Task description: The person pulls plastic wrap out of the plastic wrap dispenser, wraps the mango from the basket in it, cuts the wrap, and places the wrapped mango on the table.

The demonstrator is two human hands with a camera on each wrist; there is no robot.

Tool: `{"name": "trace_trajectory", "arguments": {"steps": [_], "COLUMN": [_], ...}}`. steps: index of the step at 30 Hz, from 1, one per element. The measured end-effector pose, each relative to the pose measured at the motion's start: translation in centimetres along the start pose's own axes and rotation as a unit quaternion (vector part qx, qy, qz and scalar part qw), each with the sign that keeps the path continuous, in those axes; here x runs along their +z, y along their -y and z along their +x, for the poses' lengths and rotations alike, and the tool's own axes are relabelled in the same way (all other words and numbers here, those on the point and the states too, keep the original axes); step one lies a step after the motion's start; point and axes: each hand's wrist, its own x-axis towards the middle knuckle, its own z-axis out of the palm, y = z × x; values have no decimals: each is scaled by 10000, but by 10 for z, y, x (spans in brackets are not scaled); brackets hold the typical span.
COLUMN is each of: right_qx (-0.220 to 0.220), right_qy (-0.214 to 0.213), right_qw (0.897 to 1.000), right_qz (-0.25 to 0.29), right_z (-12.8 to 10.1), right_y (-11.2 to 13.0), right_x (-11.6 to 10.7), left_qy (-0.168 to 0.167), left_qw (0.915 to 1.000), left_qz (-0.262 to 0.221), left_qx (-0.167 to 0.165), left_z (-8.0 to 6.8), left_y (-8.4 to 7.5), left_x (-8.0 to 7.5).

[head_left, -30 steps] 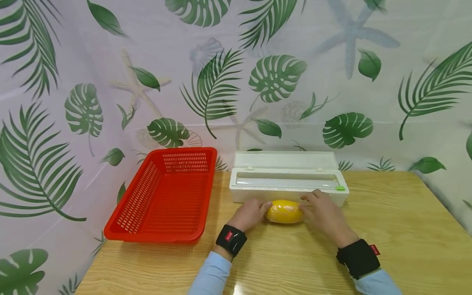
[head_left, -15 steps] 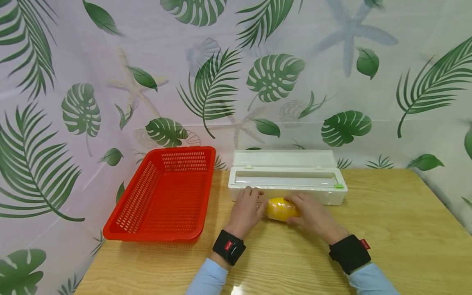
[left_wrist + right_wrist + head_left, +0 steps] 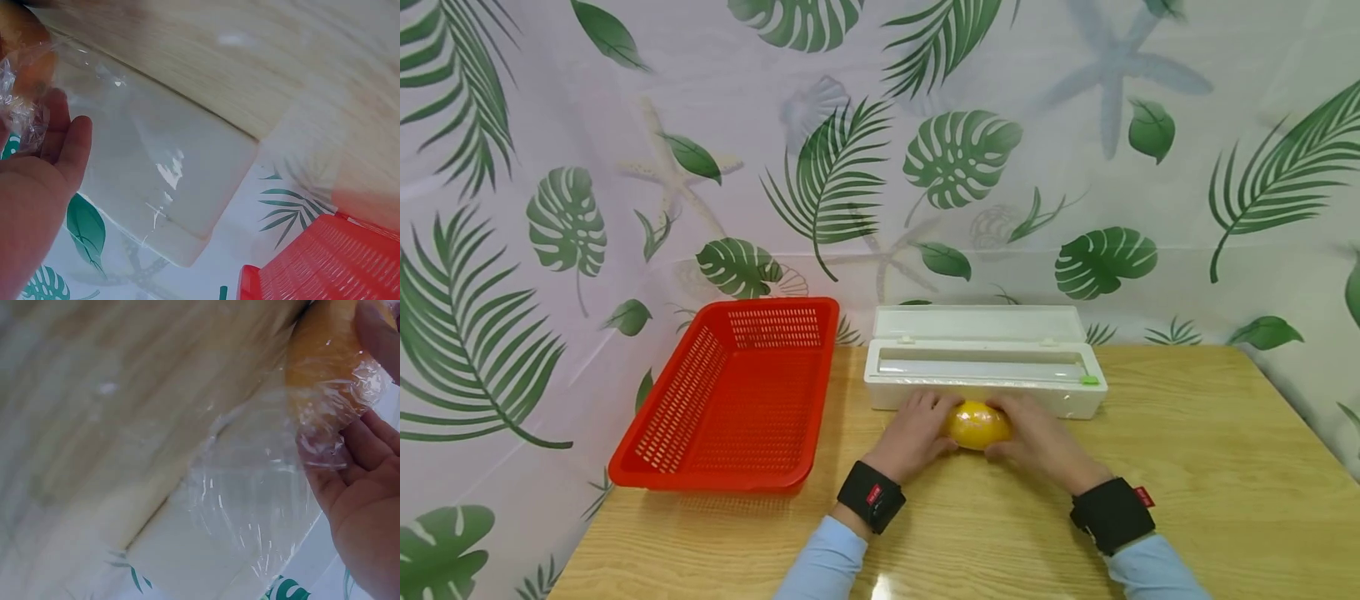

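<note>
In the head view, an oval yellow fruit (image 3: pixel 979 426) wrapped in clear cling film is held low at the front of the white cling film dispenser (image 3: pixel 985 393). My left hand (image 3: pixel 912 435) grips its left end, fingers behind and thumb in front. My right hand (image 3: pixel 1043 442) holds the right end in the same manner. The left wrist view shows fingers (image 3: pixel 75 140) against crumpled film (image 3: pixel 25 109) at the fruit's end. In the right wrist view, loose film (image 3: pixel 244 494) trails from the fruit (image 3: pixel 325 356) beside my fingers. The fruit's exact kind is unclear.
Behind the fruit, the dispenser's lid (image 3: pixel 977 323) stands raised, with a green slider (image 3: pixel 1089 380) at its right end. A red plastic basket (image 3: pixel 820 400) stands left on the wooden table (image 3: pixel 1210 467). A leaf-patterned cloth (image 3: pixel 865 183) hangs behind.
My left hand reached toward the dispenser's front, then came back around the fruit's left end. My right hand moved slightly left and closed in on the fruit, which shifted and turned a little.
</note>
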Motion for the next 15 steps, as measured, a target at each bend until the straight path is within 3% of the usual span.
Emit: {"name": "trace_trajectory", "arguments": {"steps": [7,15], "right_qx": [-117,-465], "right_qy": [93,-220], "right_qw": [9997,9980], "right_qz": [182,-356], "right_z": [-1,-8], "right_y": [-4,-6], "right_x": [3,7], "left_qy": [131,531], "left_qw": [9998,9978], "left_qz": [-146,-341], "left_qx": [-21,-200], "left_z": [-1,0], "left_y": [2,1], "left_x": [-2,-8]}}
